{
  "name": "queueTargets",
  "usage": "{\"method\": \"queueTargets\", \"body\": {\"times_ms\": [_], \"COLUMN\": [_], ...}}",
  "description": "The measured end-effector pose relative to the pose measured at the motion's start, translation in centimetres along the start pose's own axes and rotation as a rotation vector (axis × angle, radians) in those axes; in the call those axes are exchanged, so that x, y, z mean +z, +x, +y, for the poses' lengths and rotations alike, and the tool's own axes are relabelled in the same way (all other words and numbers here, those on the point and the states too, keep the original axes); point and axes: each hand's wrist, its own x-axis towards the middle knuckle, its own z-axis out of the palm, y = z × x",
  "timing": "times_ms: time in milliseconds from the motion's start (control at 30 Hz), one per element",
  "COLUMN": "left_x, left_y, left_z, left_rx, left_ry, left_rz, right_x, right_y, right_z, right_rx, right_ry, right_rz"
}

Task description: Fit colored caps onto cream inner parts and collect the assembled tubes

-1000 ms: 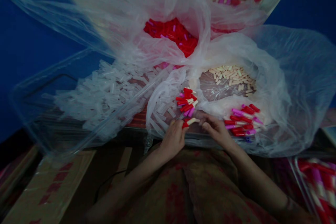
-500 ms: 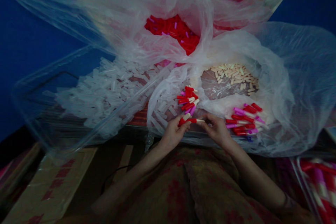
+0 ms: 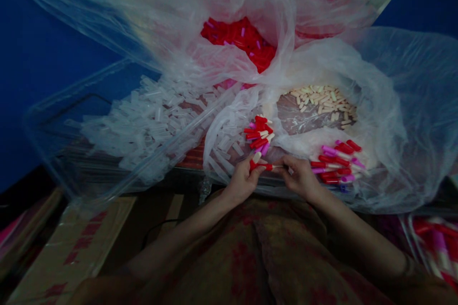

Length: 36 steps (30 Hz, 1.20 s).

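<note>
My left hand is closed around small red plastic pieces; a cream-tipped one sticks up from its fingers. From the same fingers a small red tube points right, with a thin pale end. My right hand pinches that pale end between thumb and fingers, so the tube spans both hands. Just beyond the left hand lies a small heap of red, pink and cream pieces. To the right of my right hand rests a pile of red and pink tubes with pale parts.
Clear plastic tubes fill a transparent bin at left. A plastic bag of red pieces stands behind. Cream plugs lie in an open plastic bag at right. A cardboard box is below left.
The whole view has shifted slightly, so the piles sit a little farther right. Both hands keep their grip on the red tube; less of its pale end shows.
</note>
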Motion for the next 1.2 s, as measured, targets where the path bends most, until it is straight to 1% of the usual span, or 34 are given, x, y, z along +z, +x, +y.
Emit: {"method": "queueTargets", "body": {"times_ms": [100,200,267,333,367,433,500,533,600,667,733,767,800,867,933,967,1033,1067,1200], "left_x": [-0.1,-1.0,-2.1,-3.5,-4.2,-5.4,-6.3,-6.7,-7.1,-7.4,-7.6,-7.7,-7.8,-8.0,-8.2,-8.2,-7.9,-7.7,-6.4], "left_y": [-0.1,-0.7,-1.5,-2.6,-3.1,-4.2,-5.0,-5.3,-5.6,-5.6,-5.5,-5.3,-5.2,-4.9,-4.6,-4.4,-4.1,-3.8,-2.8], "left_z": [-0.3,-0.5,-0.4,-0.3,-0.3,-0.4,-0.6,-0.7,-0.9,-1.1,-1.3,-1.4,-1.5,-1.7,-1.7,-1.6,-1.4,-1.2,-0.3], "left_rx": [-0.006,-0.041,-0.11,-0.209,-0.257,-0.335,-0.372,-0.379,-0.383,-0.372,-0.35,-0.339,-0.326,-0.297,-0.289,-0.292,-0.305,-0.308,-0.272], "left_ry": [-0.032,-0.066,-0.093,-0.157,-0.21,-0.346,-0.462,-0.492,-0.51,-0.506,-0.492,-0.469,-0.434,-0.357,-0.295,-0.272,-0.231,-0.213,-0.198], "left_rz": [-0.001,-0.028,-0.061,-0.095,-0.103,-0.086,-0.031,0.0,0.052,0.086,0.119,0.137,0.159,0.195,0.204,0.205,0.185,0.164,0.049], "right_x": [0.2,0.6,0.7,0.9,1.1,2.0,3.4,4.4,6.4,8.1,9.0,9.1,8.8,7.6,5.7,4.8,3.2,2.6,1.8], "right_y": [0.3,0.6,1.2,2.1,2.7,4.0,5.3,5.9,6.7,7.2,7.4,7.3,7.2,6.9,6.5,6.2,5.6,5.2,4.0], "right_z": [0.1,-0.2,-0.6,-1.1,-1.3,-1.6,-1.8,-2.0,-2.3,-2.7,-3.0,-3.1,-3.0,-2.7,-2.2,-1.9,-1.5,-1.4,-1.5], "right_rx": [-0.016,-0.043,-0.085,-0.122,-0.127,-0.117,-0.089,-0.072,-0.041,-0.028,-0.024,-0.017,-0.011,-0.023,-0.066,-0.085,-0.101,-0.1,-0.133], "right_ry": [-0.01,-0.013,0.019,0.065,0.078,0.05,-0.082,-0.184,-0.405,-0.567,-0.631,-0.628,-0.597,-0.44,-0.189,-0.061,0.119,0.159,0.136], "right_rz": [-0.026,-0.084,-0.169,-0.233,-0.237,-0.187,-0.147,-0.158,-0.236,-0.333,-0.385,-0.38,-0.348,-0.236,-0.126,-0.091,-0.063,-0.064,-0.108]}}
